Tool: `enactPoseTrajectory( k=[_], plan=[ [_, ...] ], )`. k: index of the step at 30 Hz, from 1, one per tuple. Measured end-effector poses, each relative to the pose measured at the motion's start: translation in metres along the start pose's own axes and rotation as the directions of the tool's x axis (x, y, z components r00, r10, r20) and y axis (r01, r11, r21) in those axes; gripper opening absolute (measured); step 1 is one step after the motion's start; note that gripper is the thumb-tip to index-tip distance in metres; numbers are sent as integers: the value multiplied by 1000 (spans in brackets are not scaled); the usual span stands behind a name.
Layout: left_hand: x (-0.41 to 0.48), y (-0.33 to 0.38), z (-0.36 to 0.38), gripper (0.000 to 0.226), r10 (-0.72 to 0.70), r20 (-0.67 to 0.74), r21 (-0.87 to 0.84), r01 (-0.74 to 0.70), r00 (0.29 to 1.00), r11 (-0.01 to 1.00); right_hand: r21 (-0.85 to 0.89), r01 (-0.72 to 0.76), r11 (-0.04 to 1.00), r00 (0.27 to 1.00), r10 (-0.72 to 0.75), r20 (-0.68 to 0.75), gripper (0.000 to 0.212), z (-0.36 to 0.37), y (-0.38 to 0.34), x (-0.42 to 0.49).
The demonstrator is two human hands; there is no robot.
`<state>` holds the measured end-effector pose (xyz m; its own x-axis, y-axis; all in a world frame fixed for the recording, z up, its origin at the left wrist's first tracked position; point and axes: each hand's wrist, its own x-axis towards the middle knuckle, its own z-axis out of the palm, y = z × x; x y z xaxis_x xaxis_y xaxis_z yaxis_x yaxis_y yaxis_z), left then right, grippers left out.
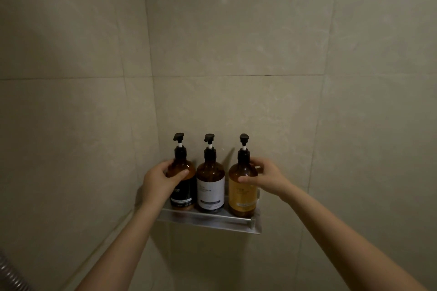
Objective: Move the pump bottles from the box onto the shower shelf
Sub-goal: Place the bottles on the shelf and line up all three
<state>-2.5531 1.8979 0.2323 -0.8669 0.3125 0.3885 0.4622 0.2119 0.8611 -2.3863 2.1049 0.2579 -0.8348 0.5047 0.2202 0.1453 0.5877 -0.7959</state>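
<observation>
Head camera shows three pump bottles upright on the shower shelf (208, 218), the left hand (158, 181) wrapped around the black-label bottle (183, 186), the right hand (264, 176) gripping the yellow-label bottle (242, 194), the white-label bottle (210, 186) untouched between.

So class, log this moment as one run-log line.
left hand: on black bottle | right hand: on yellow bottle | white bottle: free | all on shelf

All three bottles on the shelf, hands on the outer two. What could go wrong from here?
1. The bottles stand packed side by side; nudging the black-label bottle with the left hand could knock the white-label bottle.
2. The yellow-label bottle sits near the shelf's right end; the right hand could tip it off.
</observation>
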Motion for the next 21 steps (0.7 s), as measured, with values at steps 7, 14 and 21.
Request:
enactPoseTrajectory(
  k=[7, 14, 21],
  plan=[
    [-7, 4, -5, 74, -38, 2, -26, 38, 999, 999, 5, -19, 1000, 999, 19, 27, 66, -3, 1, 1],
    [-51, 24, 11, 17, 202, -323, -83, -241, 924, 967, 30, 31, 999, 977, -24, -214, 70, -40, -30, 16],
    [-39, 71, 57, 42, 250, 259, 28, -266, 933, 964, -358, -40, 933, 979, -34, -199, 42, -52, -84, 40]
  ],
)
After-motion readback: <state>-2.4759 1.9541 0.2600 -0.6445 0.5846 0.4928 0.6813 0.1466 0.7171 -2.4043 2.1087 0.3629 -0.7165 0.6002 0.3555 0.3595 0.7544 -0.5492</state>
